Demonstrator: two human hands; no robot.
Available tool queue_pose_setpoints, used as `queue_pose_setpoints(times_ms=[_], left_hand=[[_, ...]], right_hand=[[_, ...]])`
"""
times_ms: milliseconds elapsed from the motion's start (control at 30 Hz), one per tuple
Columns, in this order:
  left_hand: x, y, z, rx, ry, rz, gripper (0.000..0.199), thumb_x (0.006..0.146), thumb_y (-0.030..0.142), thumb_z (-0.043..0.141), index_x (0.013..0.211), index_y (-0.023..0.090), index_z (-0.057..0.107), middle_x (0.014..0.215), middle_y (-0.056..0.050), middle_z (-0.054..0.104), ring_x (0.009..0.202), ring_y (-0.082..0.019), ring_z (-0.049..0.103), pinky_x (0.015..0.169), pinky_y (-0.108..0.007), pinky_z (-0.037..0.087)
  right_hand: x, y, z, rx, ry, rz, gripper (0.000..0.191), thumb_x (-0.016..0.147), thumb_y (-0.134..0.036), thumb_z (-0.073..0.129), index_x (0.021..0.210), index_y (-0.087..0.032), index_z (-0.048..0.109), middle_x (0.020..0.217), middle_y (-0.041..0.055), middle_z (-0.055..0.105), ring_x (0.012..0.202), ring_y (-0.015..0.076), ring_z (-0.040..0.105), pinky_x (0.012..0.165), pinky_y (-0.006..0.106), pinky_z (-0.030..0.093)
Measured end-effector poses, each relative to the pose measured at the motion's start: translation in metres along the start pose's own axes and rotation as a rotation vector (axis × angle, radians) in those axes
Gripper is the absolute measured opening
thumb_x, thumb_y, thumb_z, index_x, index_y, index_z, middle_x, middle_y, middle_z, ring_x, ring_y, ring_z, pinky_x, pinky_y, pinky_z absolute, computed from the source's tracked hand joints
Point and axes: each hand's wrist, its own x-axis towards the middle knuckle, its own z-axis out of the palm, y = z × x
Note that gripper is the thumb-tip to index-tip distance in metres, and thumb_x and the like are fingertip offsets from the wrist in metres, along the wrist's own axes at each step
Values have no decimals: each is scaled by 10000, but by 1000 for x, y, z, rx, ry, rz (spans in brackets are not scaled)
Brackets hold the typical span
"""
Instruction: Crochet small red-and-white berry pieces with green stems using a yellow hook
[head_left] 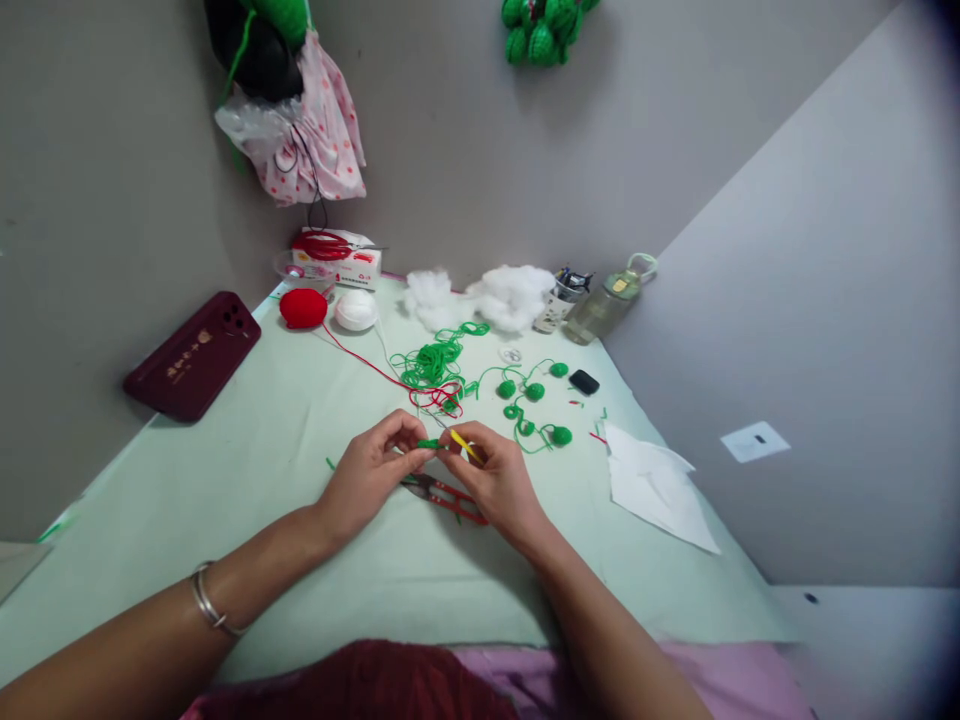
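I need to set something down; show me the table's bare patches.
Bare tabletop lies between the maroon phone and the left hand, and between the right hand and the white sheet. Crowded: beyond the hands, with green yarn, small green balls and white stuffing; beneath them, a red-handled tool.

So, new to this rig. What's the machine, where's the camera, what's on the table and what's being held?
No machine grip here: just one person's two bare hands. The single picture comes from a camera worn on their head, looking forward and down.

The left hand pinches a small green piece. The right hand, close against it, holds a slim yellow tool; I can't make out its tip.

On the table, red-handled cutters lie partly hidden by the right hand. Beyond the hands are a green yarn tangle, small green balls, a red ball, a white ball, white fluff and a bottle.
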Motion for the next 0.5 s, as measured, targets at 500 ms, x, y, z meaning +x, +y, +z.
queue_pose_setpoints(times_ms=[500], left_hand=[[3,-2,-17,347,-116,211,88,969,290,663,955,231,727,932,-30,724,868,-203,675,846,-318,515]], right_hand=[[-1,-1,-5,-168,43,-150,118,886,-226,670,905,-282,771,871,37,695,809,202,661,764,334,488]])
